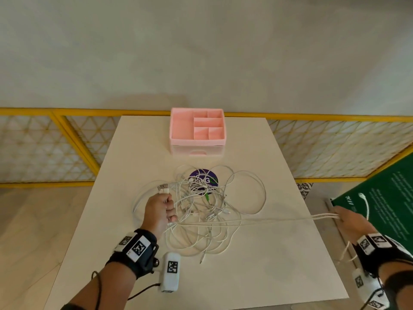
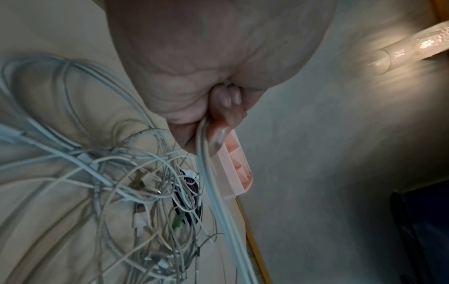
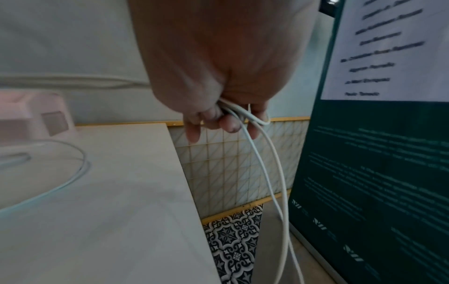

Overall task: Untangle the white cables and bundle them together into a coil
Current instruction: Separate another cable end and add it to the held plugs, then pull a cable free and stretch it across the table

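Head view: left hand (image 1: 159, 210), fingers curled round a USB-ended cable (image 1: 163, 188), at the tabletop's (image 1: 257, 276) left-centre. Right hand (image 1: 350, 222), past the right edge, pinches taut white strands (image 1: 268, 219) stretched across. Tangled white cables (image 1: 207, 209) lie mid-table over a purple sticker (image 1: 203, 175). Pink organizer (image 1: 197, 133) stands at the far edge.

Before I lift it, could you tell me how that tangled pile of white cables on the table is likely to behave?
The tangled pile will probably come up as one floppy clump, since its loops cross many times. It looks light: thin strands lie slack on the table. Loose plug ends may snag, as the left hand and right hand already hold strands stretched taut.
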The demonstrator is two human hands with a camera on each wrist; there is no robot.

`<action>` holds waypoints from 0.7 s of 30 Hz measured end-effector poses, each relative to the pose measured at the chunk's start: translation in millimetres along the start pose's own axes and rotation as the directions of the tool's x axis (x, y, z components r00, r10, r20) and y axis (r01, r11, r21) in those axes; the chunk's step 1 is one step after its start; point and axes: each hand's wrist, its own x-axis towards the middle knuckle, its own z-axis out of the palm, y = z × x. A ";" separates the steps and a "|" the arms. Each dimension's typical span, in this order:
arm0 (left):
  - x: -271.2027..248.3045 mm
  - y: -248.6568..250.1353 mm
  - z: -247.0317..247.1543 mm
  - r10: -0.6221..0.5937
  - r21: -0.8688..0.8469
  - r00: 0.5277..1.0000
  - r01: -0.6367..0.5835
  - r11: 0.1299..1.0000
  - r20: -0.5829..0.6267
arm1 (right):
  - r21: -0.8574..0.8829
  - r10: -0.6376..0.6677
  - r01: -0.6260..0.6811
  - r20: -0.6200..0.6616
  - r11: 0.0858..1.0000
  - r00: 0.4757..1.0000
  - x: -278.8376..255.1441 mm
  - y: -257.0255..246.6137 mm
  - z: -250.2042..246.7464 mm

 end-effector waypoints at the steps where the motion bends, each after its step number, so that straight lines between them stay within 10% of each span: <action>1: -0.6 -0.9 1.4 0.002 0.006 1.000 -0.002 1.000 0.003 | -0.013 0.031 -0.032 -0.026 0.999 0.999 5.3 3.2 0.7; 4: -2.5 -2.4 5.9 0.004 -0.008 1.000 -0.004 1.000 -0.001 | -0.054 0.087 -0.090 -0.069 0.994 0.994 12.4 -1.8 9.9; 15: -10.9 -2.7 12.3 -0.041 -0.180 0.998 0.049 0.982 0.048 | -0.328 0.207 -0.065 0.422 0.943 0.883 15.3 -45.1 59.2; 21: -11.6 -11.0 13.9 -0.086 -0.104 0.996 0.089 0.991 0.040 | 0.173 -0.243 0.187 0.408 0.967 0.880 28.3 -154.4 23.3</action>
